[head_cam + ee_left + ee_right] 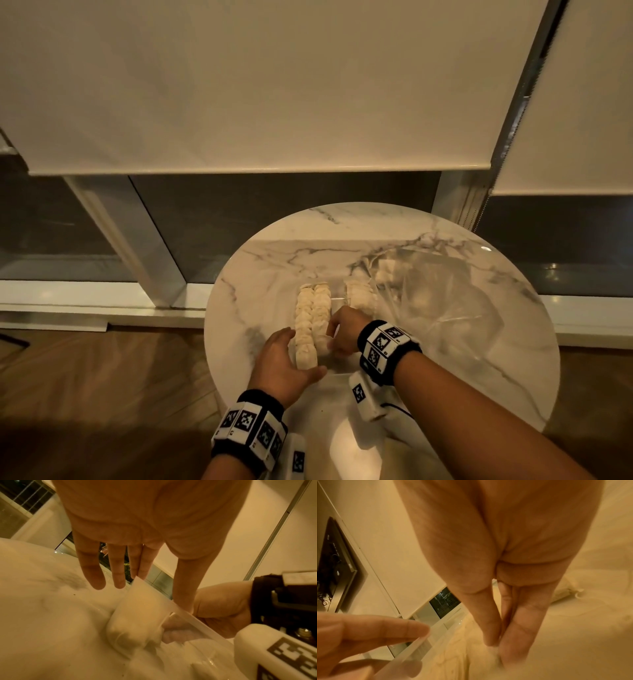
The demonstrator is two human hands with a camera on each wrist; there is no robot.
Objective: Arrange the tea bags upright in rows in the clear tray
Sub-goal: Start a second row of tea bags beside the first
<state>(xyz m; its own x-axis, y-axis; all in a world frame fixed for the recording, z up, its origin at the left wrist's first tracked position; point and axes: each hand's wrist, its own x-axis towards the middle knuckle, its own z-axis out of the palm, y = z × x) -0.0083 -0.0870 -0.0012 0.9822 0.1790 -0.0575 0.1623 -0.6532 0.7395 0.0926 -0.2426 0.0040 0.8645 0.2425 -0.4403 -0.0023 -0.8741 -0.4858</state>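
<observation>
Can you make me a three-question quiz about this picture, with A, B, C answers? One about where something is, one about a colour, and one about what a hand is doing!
1. Where is the tray?
A. on the floor
B. on the round table
C. on a chair

2. What colour are the tea bags?
A. cream-white
B. bright red
C. dark blue

3. How is the left hand?
A. a tight fist
B. fingers straight, against the tray's left side and near corner
C. hidden from view

Answers:
1 B, the head view shows the tray on the marble top.
2 A, the rows in the tray look pale cream.
3 B, the left wrist view shows straight fingers and the thumb on the tray's rim.
</observation>
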